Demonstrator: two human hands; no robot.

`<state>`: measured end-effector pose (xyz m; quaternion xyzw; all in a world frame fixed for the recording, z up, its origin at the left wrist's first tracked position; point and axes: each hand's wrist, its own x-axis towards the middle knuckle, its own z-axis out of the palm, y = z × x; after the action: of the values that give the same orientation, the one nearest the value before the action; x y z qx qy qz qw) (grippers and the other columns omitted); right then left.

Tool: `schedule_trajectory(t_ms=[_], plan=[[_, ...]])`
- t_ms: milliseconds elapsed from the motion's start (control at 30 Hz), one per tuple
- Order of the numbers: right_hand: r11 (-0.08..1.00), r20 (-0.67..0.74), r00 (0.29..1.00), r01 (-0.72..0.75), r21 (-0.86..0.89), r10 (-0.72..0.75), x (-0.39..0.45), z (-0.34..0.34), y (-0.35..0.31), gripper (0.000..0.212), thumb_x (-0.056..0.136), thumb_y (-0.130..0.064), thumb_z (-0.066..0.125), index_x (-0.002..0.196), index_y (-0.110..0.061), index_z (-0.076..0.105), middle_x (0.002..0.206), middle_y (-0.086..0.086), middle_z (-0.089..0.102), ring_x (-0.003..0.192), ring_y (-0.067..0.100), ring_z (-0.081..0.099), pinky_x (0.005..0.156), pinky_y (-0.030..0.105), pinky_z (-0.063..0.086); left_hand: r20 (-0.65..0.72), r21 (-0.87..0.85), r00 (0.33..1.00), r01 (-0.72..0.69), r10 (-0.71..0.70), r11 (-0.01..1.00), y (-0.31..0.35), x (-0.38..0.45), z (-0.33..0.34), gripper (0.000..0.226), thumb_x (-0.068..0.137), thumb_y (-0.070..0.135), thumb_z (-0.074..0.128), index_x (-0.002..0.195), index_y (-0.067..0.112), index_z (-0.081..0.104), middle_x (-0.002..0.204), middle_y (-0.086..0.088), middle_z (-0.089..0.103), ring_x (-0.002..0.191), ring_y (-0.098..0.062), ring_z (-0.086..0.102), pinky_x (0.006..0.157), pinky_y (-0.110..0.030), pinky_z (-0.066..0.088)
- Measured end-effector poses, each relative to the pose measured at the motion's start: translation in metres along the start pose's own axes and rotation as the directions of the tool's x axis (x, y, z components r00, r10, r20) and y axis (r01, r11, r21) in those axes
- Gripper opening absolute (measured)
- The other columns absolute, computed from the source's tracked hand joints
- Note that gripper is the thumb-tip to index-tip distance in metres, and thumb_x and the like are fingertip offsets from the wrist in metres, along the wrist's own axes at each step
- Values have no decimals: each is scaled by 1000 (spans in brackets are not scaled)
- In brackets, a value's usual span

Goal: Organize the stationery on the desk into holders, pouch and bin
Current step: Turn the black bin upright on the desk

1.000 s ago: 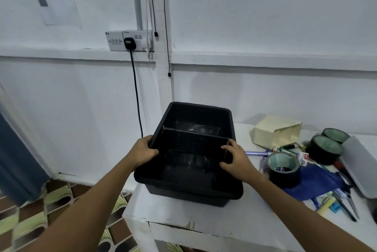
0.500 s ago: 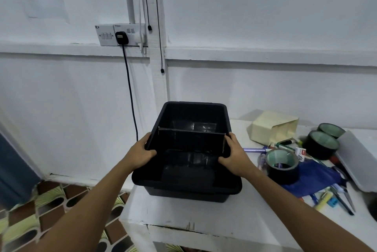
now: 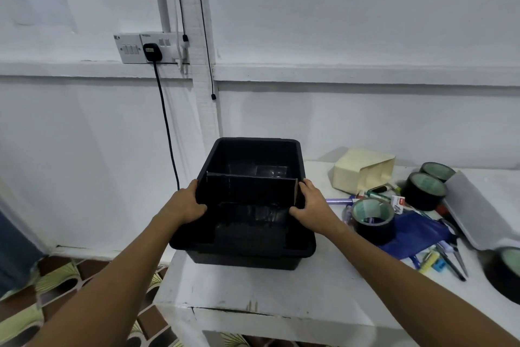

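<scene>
Both hands clasp a black bin [image 3: 253, 251] by its side rims: the left hand [image 3: 184, 204] curled over the left edge, the right hand [image 3: 312, 206] over the right. The bin sits at the counter's [image 3: 281, 296] left end, a divider [image 3: 250, 187] across its empty inside. This looks like positioning the bin; next would be letting go and reaching for the stationery. To the right lie tape rolls [image 3: 372, 220], a blue pouch [image 3: 416, 230], a cream holder [image 3: 363, 171] on its side, and pens and scissors too jumbled to distinguish. Another roll is cropped at the right edge.
</scene>
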<state>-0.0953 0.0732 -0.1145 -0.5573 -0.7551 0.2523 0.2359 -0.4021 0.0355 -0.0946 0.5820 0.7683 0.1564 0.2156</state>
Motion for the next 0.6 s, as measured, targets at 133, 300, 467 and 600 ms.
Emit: schedule_trajectory(t_ms=[133,300,467,600], plan=[[998,-25,1000,9,-70,-11,1,-17,6,56,83,-27,62,132,-11,43,130,8,44,127,31,39,104,37,36,-95,127,994,59,-47,990,34,-2,1,69,82,29,59,144,19,29,131,-20,41,120,-40,45,99,-47,43],[994,-80,996,-33,-105,24,-2,-51,17,63,93,-34,51,144,-5,31,151,12,31,140,25,27,113,34,22,-82,59,985,-146,150,988,107,-2,10,67,85,27,58,146,16,31,142,-18,35,125,-36,44,103,-42,41],[996,-148,987,-77,-53,68,1,-107,42,58,89,-21,57,140,-2,37,145,13,42,134,26,38,108,28,28,-13,27,948,-317,317,948,191,9,33,68,88,24,56,149,12,29,148,-17,32,133,-31,39,109,-35,34],[985,-174,972,-167,-39,158,5,-155,79,52,87,-16,58,136,-3,46,137,13,52,127,25,46,96,16,31,27,30,919,-394,393,919,252,21,61,64,87,25,55,147,12,35,148,-14,37,134,-27,39,108,-33,34]])
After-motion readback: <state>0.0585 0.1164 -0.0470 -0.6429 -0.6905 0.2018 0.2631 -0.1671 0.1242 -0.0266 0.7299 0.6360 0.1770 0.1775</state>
